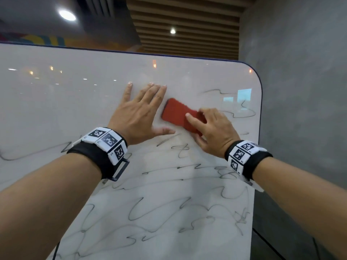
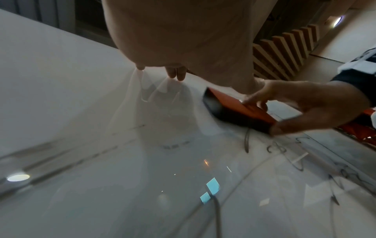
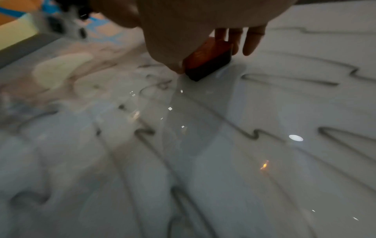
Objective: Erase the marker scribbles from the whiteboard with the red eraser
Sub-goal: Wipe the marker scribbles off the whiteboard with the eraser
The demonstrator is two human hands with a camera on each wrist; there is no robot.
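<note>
Dim, blurred wrist views; whiteboard (image 1: 75,102) glare

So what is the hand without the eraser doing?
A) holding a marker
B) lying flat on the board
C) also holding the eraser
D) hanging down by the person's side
B: the left hand lies flat with fingers spread on the whiteboard, beside the red eraser that the right hand grips.

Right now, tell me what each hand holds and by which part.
The right hand grips the eraser by its right end, fingers on both long sides. The left hand holds nothing; it presses flat on the whiteboard.
</note>
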